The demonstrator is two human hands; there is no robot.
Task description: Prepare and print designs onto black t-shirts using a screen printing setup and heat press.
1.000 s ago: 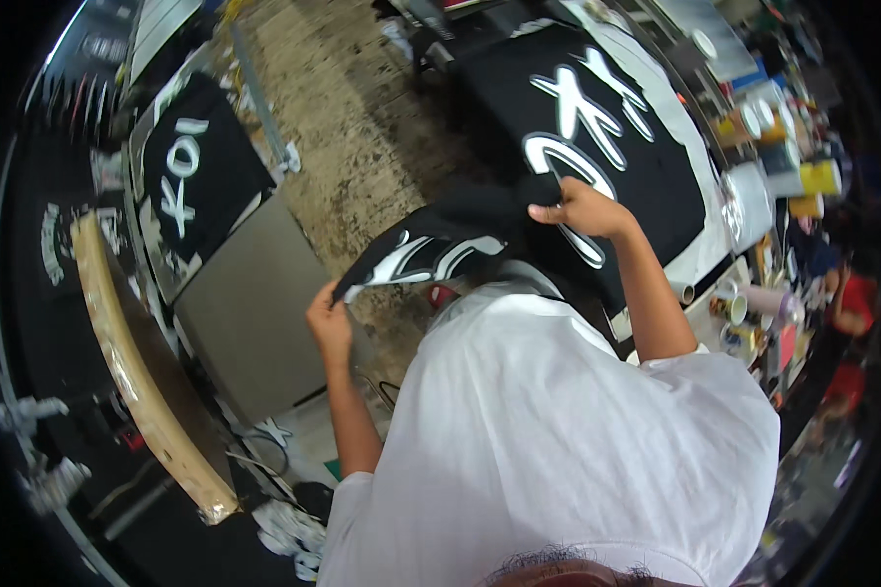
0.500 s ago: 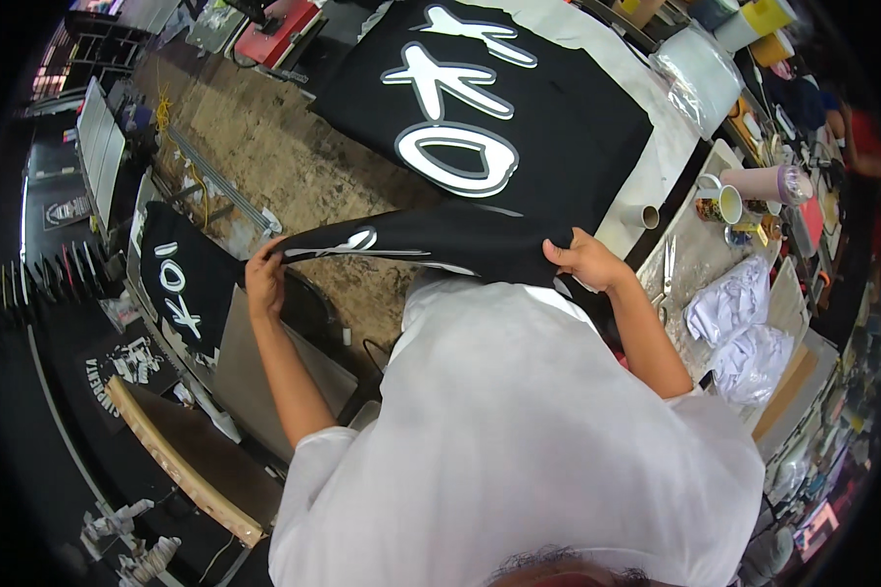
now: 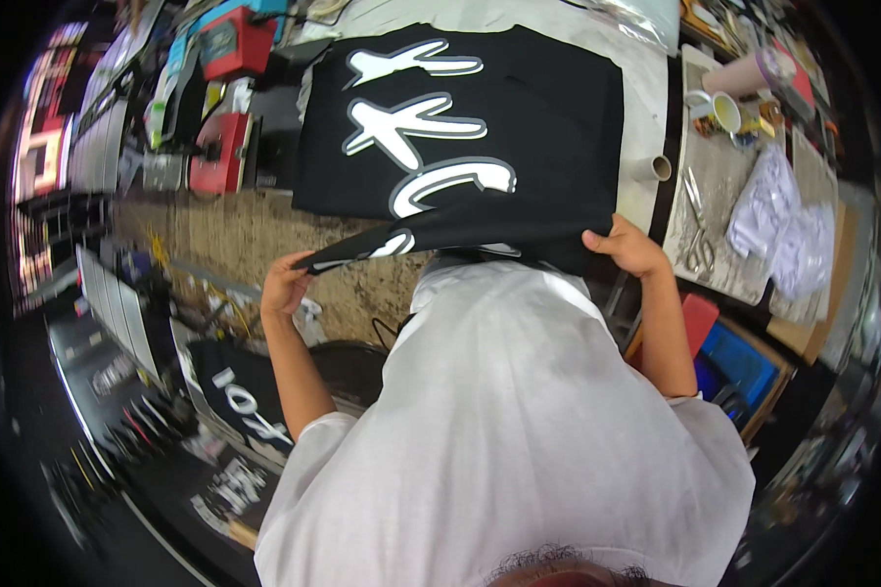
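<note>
Between my hands hangs a black fabric piece with white lettering, its near edge lifted and folded over. My left hand pinches its left corner. Closed on its right edge is my right hand, the thumb lying on top. Just beyond, a black garment panel with large white, grey-outlined lettering lies flat on the table. The lifted piece hides the lower part of the nearest letter. Whether the two are separate layers or one cloth I cannot tell.
White paper covers the table, with a cardboard tube at its right edge. Scissors, crumpled white cloth and a mug lie on the right bench. A red machine stands left; another black printed panel lies lower left.
The view has turned, so the panel lies straighter and the red machines show more fully. Both hands still hold the fabric, which now covers part of the nearest letter and spans less sideways.
</note>
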